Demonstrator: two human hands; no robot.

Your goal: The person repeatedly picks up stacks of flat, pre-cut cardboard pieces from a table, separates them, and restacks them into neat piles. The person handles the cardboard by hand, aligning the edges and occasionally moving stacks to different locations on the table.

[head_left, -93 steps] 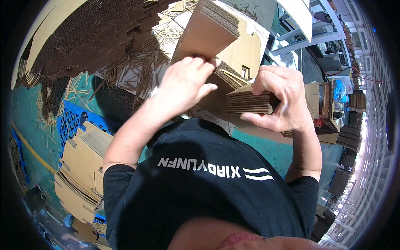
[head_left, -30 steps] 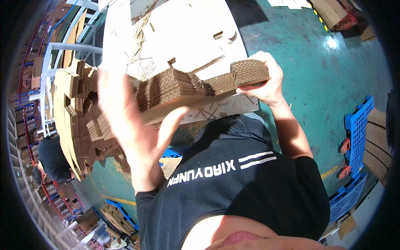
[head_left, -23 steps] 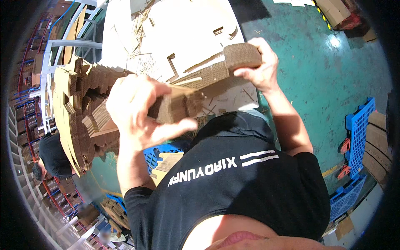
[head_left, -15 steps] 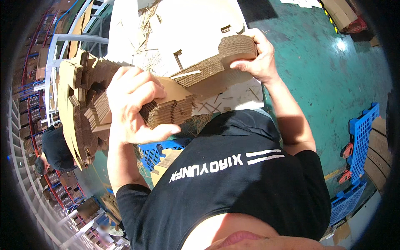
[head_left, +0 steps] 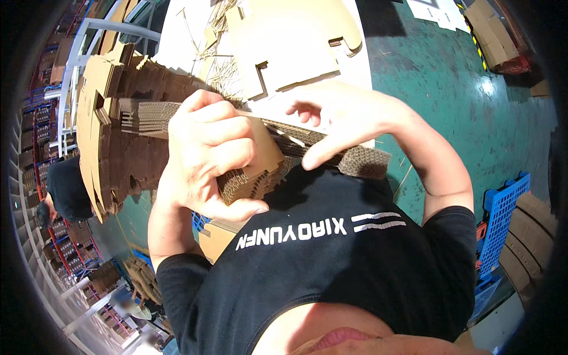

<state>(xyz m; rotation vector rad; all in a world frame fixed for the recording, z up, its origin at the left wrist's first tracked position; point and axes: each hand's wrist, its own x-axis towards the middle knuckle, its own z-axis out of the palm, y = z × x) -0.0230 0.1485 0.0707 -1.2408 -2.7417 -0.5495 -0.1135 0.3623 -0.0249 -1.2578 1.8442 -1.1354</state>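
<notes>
A bundle of die-cut corrugated cardboard sheets (head_left: 260, 157) is in front of my chest, its layered edges turned up. My left hand (head_left: 210, 151) is wrapped over the bundle's left part, thumb along the near side. Over its right part is my right hand (head_left: 349, 115), with thumb and fingers apart; whether they touch the cardboard I cannot tell. A thin pale strip (head_left: 291, 138) lies on the layered edges between that thumb and fingers. The bundle's rounded end (head_left: 368, 163) sticks out below my right wrist.
Beyond my hands, a white table (head_left: 177, 38) bears flat cut cardboard sheets (head_left: 290, 44) and loose scrap strips (head_left: 216, 65). A tall cardboard stack (head_left: 94, 130) stands at left, with a person in dark clothing (head_left: 68, 189) behind it. Blue plastic pallets (head_left: 503, 216) stand right, on green floor.
My right hand has let go of the bundle's rounded end and moved left over its edges. That end has dropped nearer my chest. My left hand keeps its hold.
</notes>
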